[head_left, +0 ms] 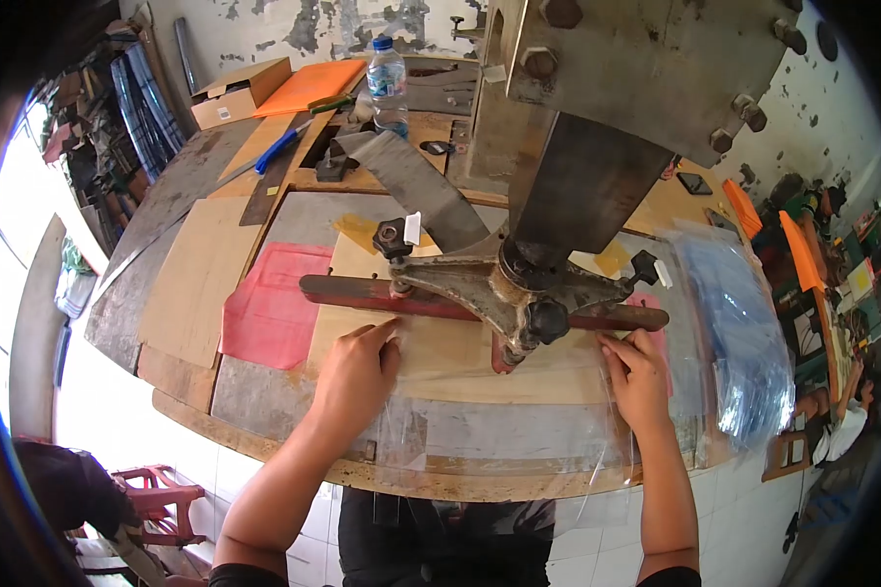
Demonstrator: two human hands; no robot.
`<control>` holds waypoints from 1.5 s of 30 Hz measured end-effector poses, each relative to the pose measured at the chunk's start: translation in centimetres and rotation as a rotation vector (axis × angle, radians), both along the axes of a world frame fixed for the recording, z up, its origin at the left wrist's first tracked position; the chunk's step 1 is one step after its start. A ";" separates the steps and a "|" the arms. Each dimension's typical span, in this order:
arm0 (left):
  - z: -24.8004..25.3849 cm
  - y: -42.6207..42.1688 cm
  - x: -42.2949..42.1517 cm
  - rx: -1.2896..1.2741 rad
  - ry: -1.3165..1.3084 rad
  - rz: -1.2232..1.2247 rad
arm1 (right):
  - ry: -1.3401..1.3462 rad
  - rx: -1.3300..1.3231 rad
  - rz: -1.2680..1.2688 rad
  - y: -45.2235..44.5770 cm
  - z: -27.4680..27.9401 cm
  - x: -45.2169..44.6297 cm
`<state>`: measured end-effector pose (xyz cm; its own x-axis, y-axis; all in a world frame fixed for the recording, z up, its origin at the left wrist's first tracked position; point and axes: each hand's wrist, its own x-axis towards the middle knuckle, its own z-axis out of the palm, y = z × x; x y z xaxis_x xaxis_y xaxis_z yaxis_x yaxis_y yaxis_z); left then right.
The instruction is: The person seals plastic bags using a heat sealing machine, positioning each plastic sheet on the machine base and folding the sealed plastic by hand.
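A broad worktable [255, 403] bears a heavy metal press [582, 186]. Over the pale board [326, 335] beneath it, a clear plastic sheet [504, 437] spreads toward the near edge. The right hand [639, 379] pinches the sheet's right side; the left hand [352, 374], fingers bent, is at the other side, gripping or not I can't tell from here.

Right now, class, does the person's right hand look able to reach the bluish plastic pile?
Probably yes: the bluish plastic pile lies close to the right hand, on its outer side, without the metal press between, though that hand seems to pinch a clear sheet.
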<state>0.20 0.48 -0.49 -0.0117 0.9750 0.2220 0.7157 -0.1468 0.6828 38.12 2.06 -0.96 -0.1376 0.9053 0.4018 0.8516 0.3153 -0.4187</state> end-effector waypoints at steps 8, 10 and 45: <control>-0.8 -0.2 -0.5 0.056 0.003 -0.013 | -0.022 0.055 0.041 -0.2 -0.3 0.2; -0.4 -0.9 -0.6 0.099 0.006 -0.016 | -0.031 0.073 0.051 -0.4 -0.2 0.2; 15.7 -19.5 -2.1 0.306 -1.128 -1.487 | 0.293 0.243 -0.195 -10.9 -1.9 1.8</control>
